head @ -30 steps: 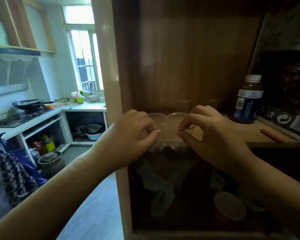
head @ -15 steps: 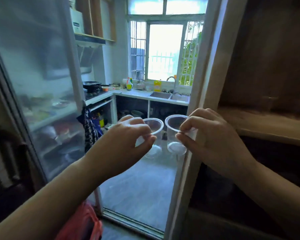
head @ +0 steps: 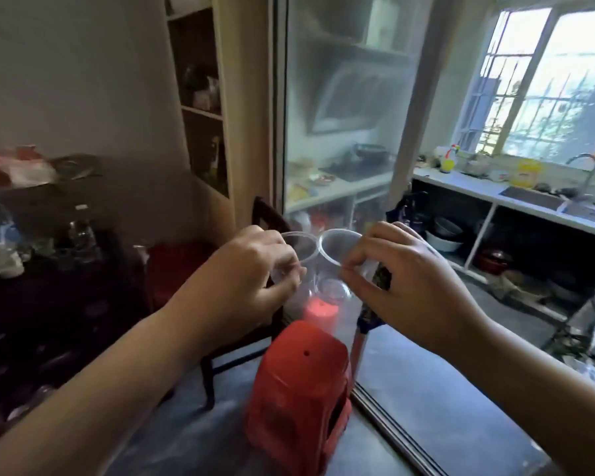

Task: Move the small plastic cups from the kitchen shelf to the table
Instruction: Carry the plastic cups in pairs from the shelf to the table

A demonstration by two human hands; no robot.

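Both cups are off the shelf and in transit; neither rests on any surface. Left hand (head: pixel 251 269) holds the left cup (head: pixel 298 249) by its rim, thumb and fingers pinched closed on the near edge. Right hand (head: pixel 402 280) holds the right cup (head: pixel 337 250) the same way, grip closed on the rim at its right side. Both cups are clear plastic, upright, mouths up, and appear empty. Their rims sit side by side, touching or very nearly so; which one, I cannot tell. They are carried in mid-air, above a red plastic stool (head: pixel 299 393) standing on the floor beside the sliding glass door (head: pixel 340 115). The shelf the cups came from is not in view. A dark bench (head: pixel 31 304) lies to the left, crowded with bottles and glassware, its near right corner beside a dark wooden chair (head: pixel 265 214). Judgement: pick-up step is complete, carry step is under way, and set-down is not yet done. If that dark bench is the target, what remains is to bring the cups leftward to it, find a free patch among the clutter, and release both. Whether more cups wait on the shelf cannot be told from this view. Risk noted: thin cup walls held by rim only could flex or slip.
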